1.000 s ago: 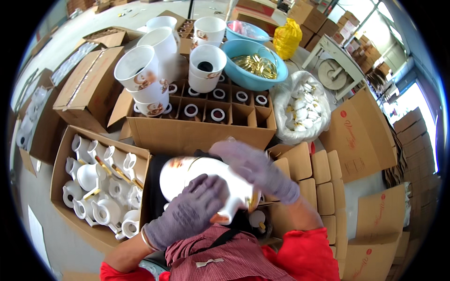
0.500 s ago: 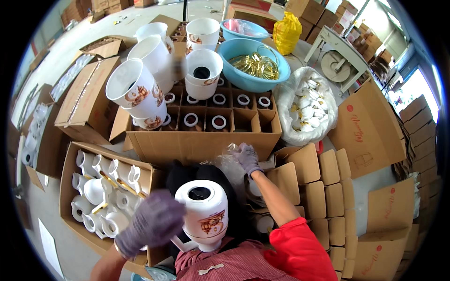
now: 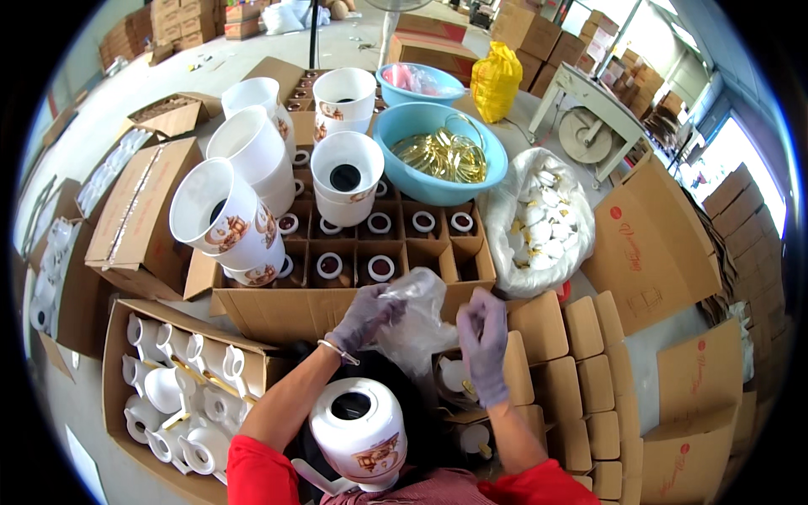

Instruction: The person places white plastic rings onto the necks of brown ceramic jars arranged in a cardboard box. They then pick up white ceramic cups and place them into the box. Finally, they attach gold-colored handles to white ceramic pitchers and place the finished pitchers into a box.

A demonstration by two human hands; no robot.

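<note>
My left hand (image 3: 368, 318), in a grey glove, pinches the upper edge of a clear plastic bag (image 3: 417, 324) in front of the box's near side. Just right of the bag is my right hand (image 3: 484, 347), also gloved, raised with its fingers curled; whatever lies between them is hidden. A white jug body (image 3: 358, 431) with a brown printed picture and a handle rests in my lap, its dark round opening facing up. Beneath my right hand an open carton (image 3: 450, 412) has white parts inside.
A divided box (image 3: 295, 307) of bottles with white rings stands ahead, stacked white printed shells (image 3: 220, 210) on it. Blue basins (image 3: 488, 181), one with gold bands, and a bag of white pieces (image 3: 543, 227) sit beyond. White handled collars fill a box (image 3: 114, 370) at left; several open cartons (image 3: 560, 396) stand right.
My left hand has moved from beside the jug body up to the plastic bag, which is now lifted. My right hand has shifted right, away from the bag. The view has tilted up.
</note>
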